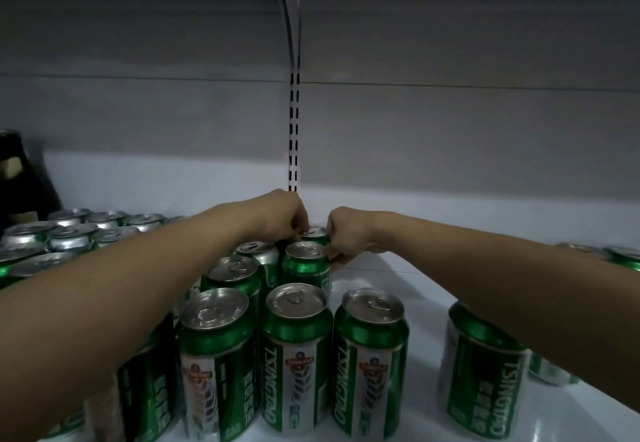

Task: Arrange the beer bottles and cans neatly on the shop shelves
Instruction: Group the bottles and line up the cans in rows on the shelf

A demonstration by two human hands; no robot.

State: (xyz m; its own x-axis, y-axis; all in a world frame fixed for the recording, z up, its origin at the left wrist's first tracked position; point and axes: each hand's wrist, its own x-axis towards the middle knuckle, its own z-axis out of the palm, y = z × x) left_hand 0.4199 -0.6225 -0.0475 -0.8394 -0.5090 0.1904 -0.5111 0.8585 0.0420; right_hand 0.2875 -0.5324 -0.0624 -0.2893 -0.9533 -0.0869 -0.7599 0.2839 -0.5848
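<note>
Both hands reach to the back of the shelf [374, 279]. Left hand [289, 215] has fingers curled down over the rearmost can [315, 234]; right hand [343, 234] fingers curled vs. its right side and the next can fwd [304, 261] — real grip or just nudging, can't tell, tips hidden. That can stands upright by the back wall, heading a column. Progress, my guess: approx. halfway. Left block of cans [69, 237] looks packed, ctr rows forming. Left to do: front can [372, 355] w/ nothing behind it, stray cans at right [485, 372], one far right [623, 256]. Dark bottle [20, 178] at far left.
</note>
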